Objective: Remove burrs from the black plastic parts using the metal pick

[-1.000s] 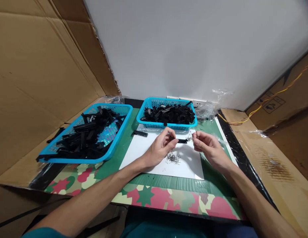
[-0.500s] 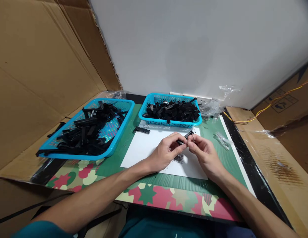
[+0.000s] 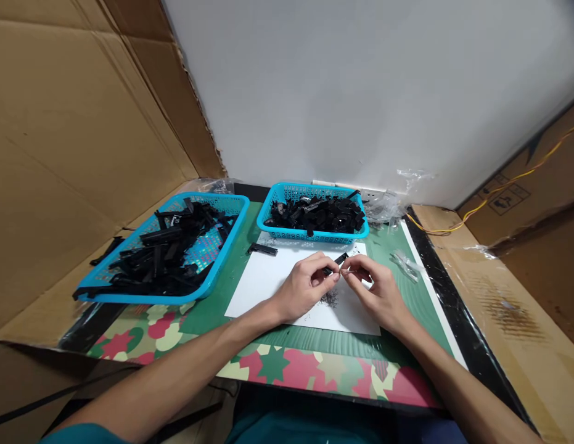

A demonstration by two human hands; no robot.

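Note:
Over a white sheet of paper [image 3: 254,290], my left hand [image 3: 301,287] is closed around a narrow black plastic part [image 3: 341,259], whose far end sticks out between the hands. My right hand [image 3: 375,290] pinches at the near side of that part, fingertips almost touching the left ones. Whatever sits between the right fingertips is too small to make out. Beneath the hands lies a small heap of tiny dark pieces [image 3: 330,299]. Another black plastic part [image 3: 262,249] rests at the paper's upper left edge.
A blue basket [image 3: 208,280] of long black parts stands on the left. Behind the paper is a second blue basket [image 3: 309,237] with smaller black pieces. Clear plastic wrap [image 3: 407,266] lies at right, beside cardboard [image 3: 504,296]. A wall [image 3: 323,92] closes the back.
The view has shifted slightly. Both hands stay together over the paper, still holding the black part, with small finger movements. The baskets are as before.

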